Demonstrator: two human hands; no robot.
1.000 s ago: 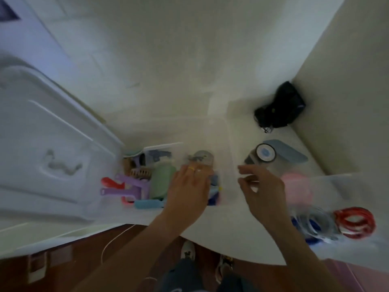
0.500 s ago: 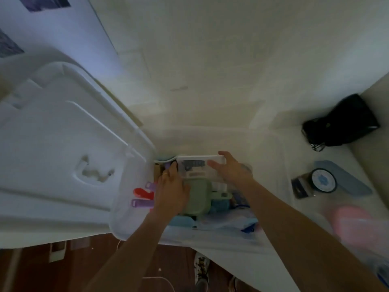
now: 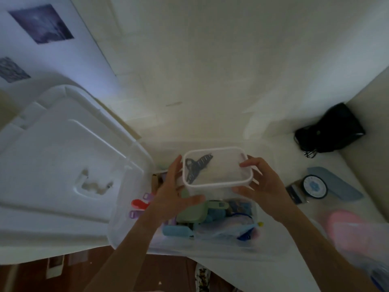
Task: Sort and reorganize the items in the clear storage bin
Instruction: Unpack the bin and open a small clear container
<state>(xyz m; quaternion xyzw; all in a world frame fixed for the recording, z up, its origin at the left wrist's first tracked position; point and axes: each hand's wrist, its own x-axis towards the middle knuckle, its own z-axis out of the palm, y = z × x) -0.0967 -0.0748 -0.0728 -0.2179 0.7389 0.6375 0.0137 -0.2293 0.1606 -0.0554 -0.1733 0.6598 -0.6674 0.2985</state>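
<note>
Clear plastic with a white rim, a small lidded container (image 3: 216, 168) is held between both hands above the storage bin (image 3: 130, 234). The left hand (image 3: 171, 192) grips its left side, fingers running up along the wall and the thumb curled under the near edge. The right hand (image 3: 262, 182) grips the right side, fingers wrapped over the far corner and the thumb pressed against the near wall. Through the translucent lid a dark blue claw hair clip (image 3: 196, 167) shows, lying toward the left end of the container.

Just below the hands, the clear bin sits on a white surface (image 3: 210, 91), still crowded with things: a sage green case (image 3: 192, 213) near the middle, a light blue case (image 3: 176, 231) at its near edge, a red clip (image 3: 140, 203) and a purple clip (image 3: 133, 213) against the left wall, and a crumpled clear bag (image 3: 223, 230) with something blue in it to the right.

Left of the bin, its big white lid (image 3: 63, 165) leans tilted, its edge touching the bin's rim. To the right, well apart from the bin, lie a round tin with a blue label (image 3: 314, 186) and a grey-blue flat piece (image 3: 336, 186) just behind it. A black bag (image 3: 330, 131) sits in the far right corner, and something pink (image 3: 349, 226), blurred, is at the near right. Two dark pictures (image 3: 41, 23) hang on the wall at the upper left.
</note>
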